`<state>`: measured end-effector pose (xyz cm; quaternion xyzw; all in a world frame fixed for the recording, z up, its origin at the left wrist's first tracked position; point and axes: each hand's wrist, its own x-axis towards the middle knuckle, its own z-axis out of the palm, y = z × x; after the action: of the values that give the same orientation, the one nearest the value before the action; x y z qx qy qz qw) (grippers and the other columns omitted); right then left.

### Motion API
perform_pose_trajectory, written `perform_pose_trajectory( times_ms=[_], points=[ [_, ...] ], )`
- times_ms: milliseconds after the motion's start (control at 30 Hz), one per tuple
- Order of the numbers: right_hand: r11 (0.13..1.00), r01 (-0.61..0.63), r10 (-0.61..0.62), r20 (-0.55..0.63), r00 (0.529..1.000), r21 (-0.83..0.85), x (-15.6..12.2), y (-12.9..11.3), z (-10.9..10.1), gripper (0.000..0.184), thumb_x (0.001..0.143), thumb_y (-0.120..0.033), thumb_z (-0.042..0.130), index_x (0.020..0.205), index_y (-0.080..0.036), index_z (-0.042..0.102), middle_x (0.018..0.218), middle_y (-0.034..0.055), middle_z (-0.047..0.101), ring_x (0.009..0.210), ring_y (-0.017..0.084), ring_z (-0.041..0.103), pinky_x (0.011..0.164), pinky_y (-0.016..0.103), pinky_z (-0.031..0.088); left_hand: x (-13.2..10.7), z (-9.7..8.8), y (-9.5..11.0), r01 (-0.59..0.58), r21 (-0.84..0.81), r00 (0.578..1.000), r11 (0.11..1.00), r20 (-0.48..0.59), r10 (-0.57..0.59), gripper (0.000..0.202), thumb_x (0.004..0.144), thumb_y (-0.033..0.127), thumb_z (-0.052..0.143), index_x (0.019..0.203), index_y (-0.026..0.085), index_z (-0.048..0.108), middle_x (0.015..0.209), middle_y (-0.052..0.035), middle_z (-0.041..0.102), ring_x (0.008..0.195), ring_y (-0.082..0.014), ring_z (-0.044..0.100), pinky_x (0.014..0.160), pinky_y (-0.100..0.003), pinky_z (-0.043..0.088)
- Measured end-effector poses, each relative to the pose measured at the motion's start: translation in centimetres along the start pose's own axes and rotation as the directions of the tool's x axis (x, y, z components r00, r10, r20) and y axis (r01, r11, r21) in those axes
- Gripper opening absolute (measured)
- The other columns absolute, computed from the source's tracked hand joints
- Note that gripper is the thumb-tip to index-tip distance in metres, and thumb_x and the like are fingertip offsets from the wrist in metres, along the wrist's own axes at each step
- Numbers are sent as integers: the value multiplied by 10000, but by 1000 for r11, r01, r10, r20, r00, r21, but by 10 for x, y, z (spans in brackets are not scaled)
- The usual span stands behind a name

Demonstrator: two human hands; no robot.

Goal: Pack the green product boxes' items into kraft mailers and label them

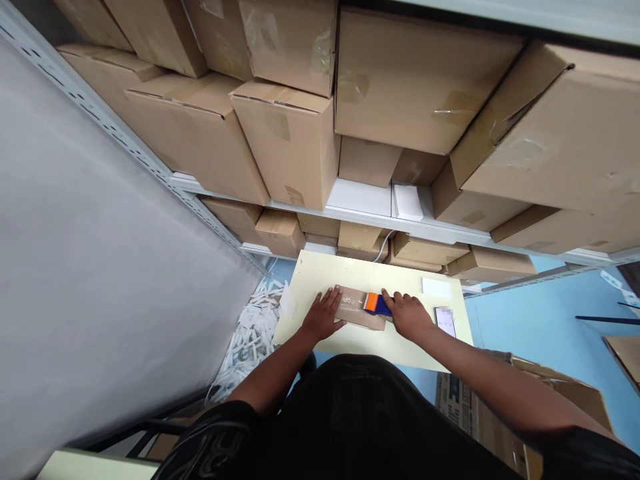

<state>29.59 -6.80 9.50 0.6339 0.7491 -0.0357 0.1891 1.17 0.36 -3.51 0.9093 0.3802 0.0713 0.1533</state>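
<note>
A person tapes a small box on a pale table below shelves of cartons.

Behind the table (350, 277) rises a shelf rack (365, 200) packed with big brown cartons (280, 133). On the floor to the right of the table stands an open carton (480, 407), and to its left lies a heap of white paper scraps (253, 333). The small box (357, 310) lies flat near the middle of the table, towards the near edge. The left hand (323, 315) rests on the left end of the box, fingers spread wide and flat. The right hand (409, 315) is at the right end of the box, fingers closed on an orange and blue tape dispenser (376, 304) that sits on top of the box. A phone (445, 321) lies on the table just right of the right hand, and a white slip (436, 287) lies behind it, near the far right corner.
</note>
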Motion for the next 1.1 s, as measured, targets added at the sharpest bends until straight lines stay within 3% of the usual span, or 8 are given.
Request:
perform_pose_trajectory(
  times_ms=[200, 333, 467, 633, 833, 1000, 1100],
  points=[
    [998, 66, -65, -65, 996, 11, -45, 71, 23, 774, 885, -185, 555, 1613, -205, 294, 1118, 144, 607, 975, 310, 568, 858, 422, 431, 1, 1, -2, 0, 10, 1000, 1000, 24, 0, 926, 940, 602, 538, 1661, 167, 153, 1711, -149, 191, 1560, -343, 247, 1259, -493, 168],
    [994, 105, -101, -90, 991, 32, -63, 88, 37, 826, 876, -231, 591, 1629, -216, 253, 1118, 138, 596, 990, 317, 550, 877, 435, 442, 2, 3, -2, -9, 17, 1000, 1000, 22, 8, 932, 941, 617, 535, 1662, 172, 147, 1711, -147, 197, 1557, -339, 255, 1256, -493, 184],
    [991, 122, -118, -84, 989, 48, -70, 91, 57, 797, 899, -229, 564, 1630, -217, 248, 1127, 135, 594, 1008, 318, 551, 890, 437, 449, 3, 2, -2, -1, 25, 999, 1000, 37, 0, 927, 938, 609, 551, 1662, 179, 164, 1711, -138, 198, 1555, -339, 259, 1263, -481, 170],
    [996, 61, -61, 0, 998, 64, -66, 93, 83, 744, 917, -261, 557, 1609, -170, 297, 1165, 154, 604, 1019, 325, 579, 889, 438, 454, 4, 0, -1, 7, 34, 999, 999, 54, -8, 935, 942, 614, 542, 1664, 175, 142, 1714, -139, 183, 1556, -335, 256, 1261, -481, 173],
    [989, -1, -19, 136, 991, 148, -38, 66, 91, 706, 948, -294, 536, 1602, -150, 314, 1188, 173, 632, 994, 319, 641, 848, 416, 459, 4, 3, -2, -2, 38, 999, 999, 45, 0, 953, 947, 615, 535, 1665, 155, 110, 1716, -156, 161, 1560, -337, 248, 1256, -482, 200],
    [925, -134, 17, 312, 950, 357, -15, 53, 99, 745, 924, -361, 576, 1603, -194, 320, 1313, 192, 627, 1087, 315, 673, 873, 379, 461, 3, 8, -5, -18, 29, 999, 999, 33, 17, 968, 950, 598, 542, 1666, 142, 76, 1720, -165, 131, 1562, -336, 242, 1253, -479, 221],
    [848, -253, 17, 453, 891, 465, -10, 49, 111, 725, 843, -345, 660, 1527, -207, 464, 1218, 170, 698, 1080, 342, 688, 854, 382, 476, 2, 11, -6, -20, 15, 999, 1000, 28, 20, 982, 951, 589, 550, 1667, 149, 44, 1723, -164, 111, 1561, -337, 246, 1251, -490, 234]
  ],
)
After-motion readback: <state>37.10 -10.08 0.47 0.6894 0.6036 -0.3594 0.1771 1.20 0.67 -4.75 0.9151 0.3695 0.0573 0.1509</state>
